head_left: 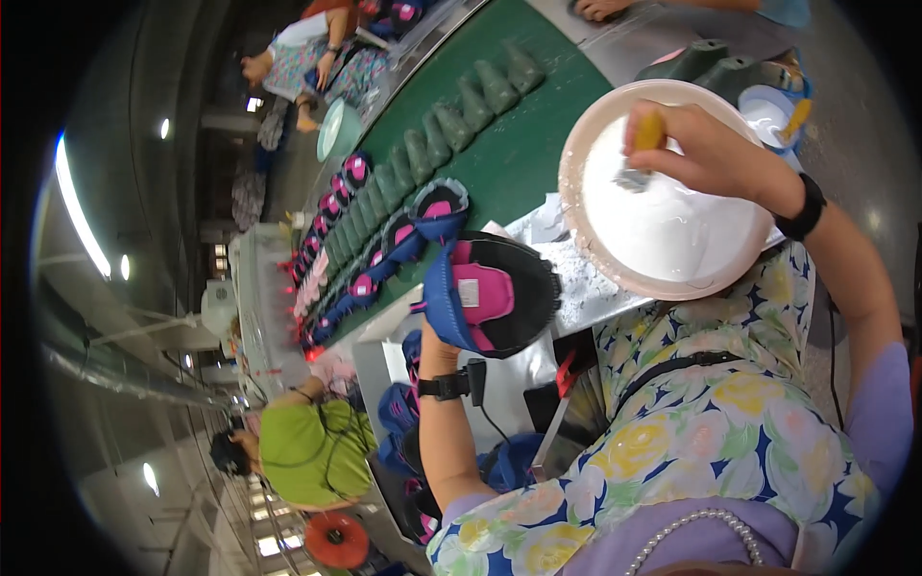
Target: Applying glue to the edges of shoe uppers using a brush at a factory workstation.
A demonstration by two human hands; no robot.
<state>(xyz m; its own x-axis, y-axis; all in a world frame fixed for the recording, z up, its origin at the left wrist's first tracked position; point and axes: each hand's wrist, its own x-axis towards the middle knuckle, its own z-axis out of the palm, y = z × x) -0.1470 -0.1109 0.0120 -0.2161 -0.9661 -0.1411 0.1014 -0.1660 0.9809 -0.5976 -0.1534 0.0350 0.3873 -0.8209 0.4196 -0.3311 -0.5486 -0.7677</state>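
My left hand (pixel 438 346) is closed on a blue shoe upper (pixel 444 298) with a pink inside and black edging; the upper hides most of my fingers. It is held up beside the basin. My right hand (pixel 696 144) grips a brush by its yellow handle (pixel 650 131). The brush's pale head (pixel 632 180) points down at the white, glue-like liquid (pixel 672 226). That liquid fills much of a pale pink basin (pixel 574 206), with white splashes on its wall.
A green conveyor belt (pixel 519 192) carries rows of dark green shoe lasts (pixel 437 144) and more blue-pink uppers (pixel 399 235). More uppers lie in a tray (pixel 394 408) by my left arm. A small blue-white container (pixel 765 108) stands beyond the basin. Other people work nearby.
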